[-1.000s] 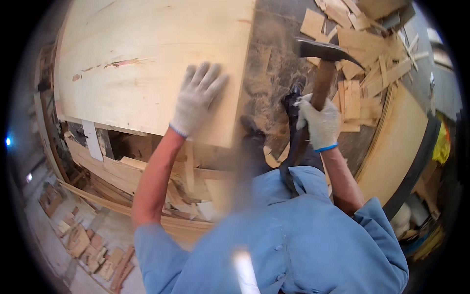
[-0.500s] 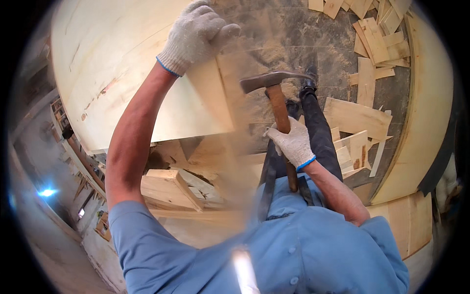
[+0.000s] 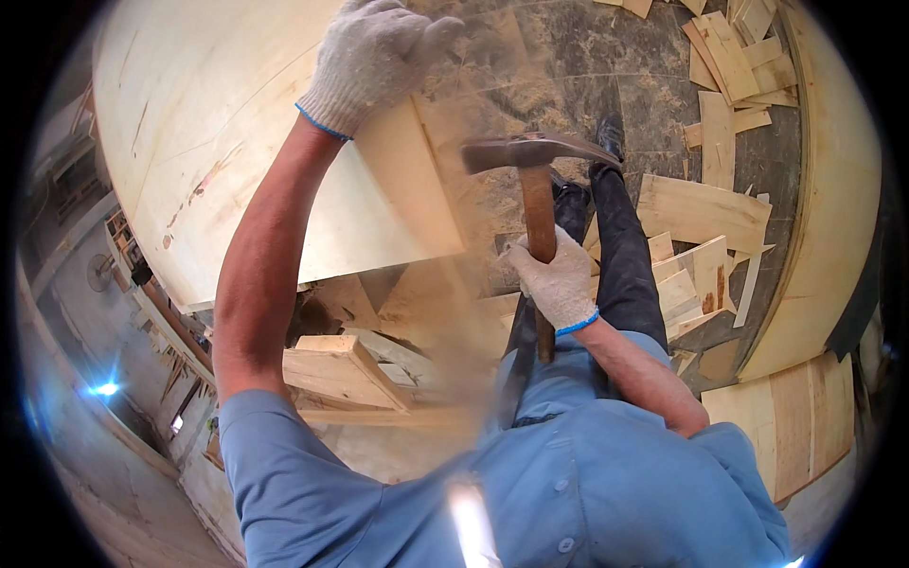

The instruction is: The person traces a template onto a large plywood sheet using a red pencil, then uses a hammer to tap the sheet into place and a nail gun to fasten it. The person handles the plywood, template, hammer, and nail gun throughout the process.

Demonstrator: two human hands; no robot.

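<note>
My right hand (image 3: 561,281), in a white knit glove with a blue cuff, is wrapped round the wooden handle of a claw hammer (image 3: 538,204). The hammer stands nearly upright in front of my legs, its dark metal head at the top and its long curved end pointing right. Reaching far forward, my left hand (image 3: 379,62) wears a matching glove and is over the right side of a large pale wood panel (image 3: 218,151). Its fingers are curled and its thumb sticks out to the right. Whatever those fingers hold, if anything, is hidden.
Cut boards (image 3: 705,218) lie scattered on the sawdust-covered floor (image 3: 653,104) at right. A tall curved-looking panel (image 3: 833,189) borders the right side, with jointed planks (image 3: 786,421) below it. A wooden block (image 3: 346,369) sits under my left arm.
My right hand has shifted slightly left and down with the hammer. The left hand stays nearly in place, a little higher in view. The view itself has turned slightly.
</note>
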